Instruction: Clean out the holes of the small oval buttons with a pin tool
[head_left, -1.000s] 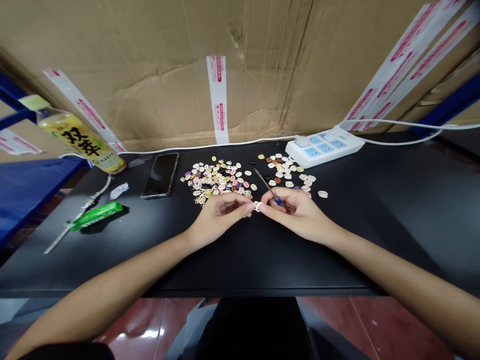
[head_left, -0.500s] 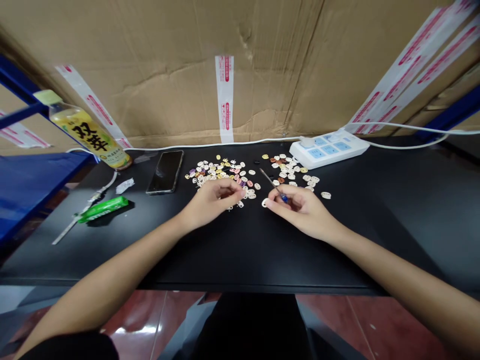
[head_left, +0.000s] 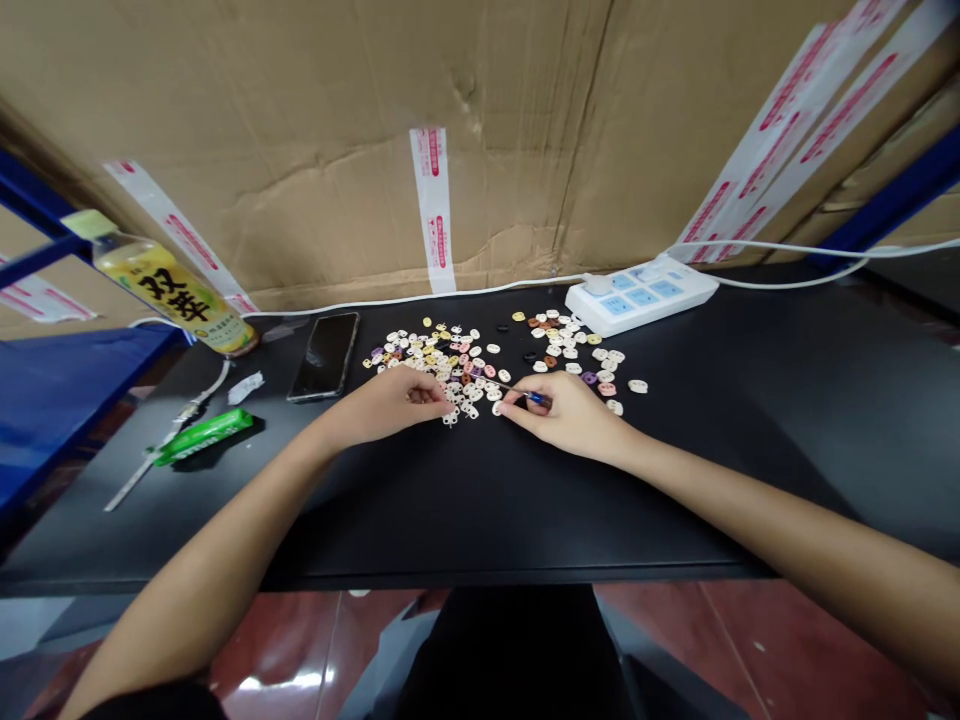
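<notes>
My right hand (head_left: 566, 412) is closed around a small screwdriver (head_left: 538, 399) with a blue handle, its thin metal shaft pointing left over the loose pieces. At this hand's thumb and fingertip sits a white oval button-like piece (head_left: 497, 408) with holes. My left hand (head_left: 394, 408) is pinched, its fingertips at the near edge of the left pile of small oval pieces (head_left: 420, 350). Whether a piece is between those fingertips I cannot make out. The pile mixes white, yellow, pink, purple and brown pieces. A second group of oval pieces (head_left: 570, 338) lies beyond my right hand.
A white power strip (head_left: 641, 297) with a cable stands at the back right. Left of the pile lie a phone (head_left: 325, 356), a green packet (head_left: 204, 437) and a pale strap (head_left: 172, 440). A drink bottle (head_left: 169, 285) leans at the back left, before a cardboard wall (head_left: 322, 150).
Both hands have shifted left relative to the pile's near edge, and the view has moved slightly. The screwdriver has swung from pointing up and away to lying lower, pointing left.
</notes>
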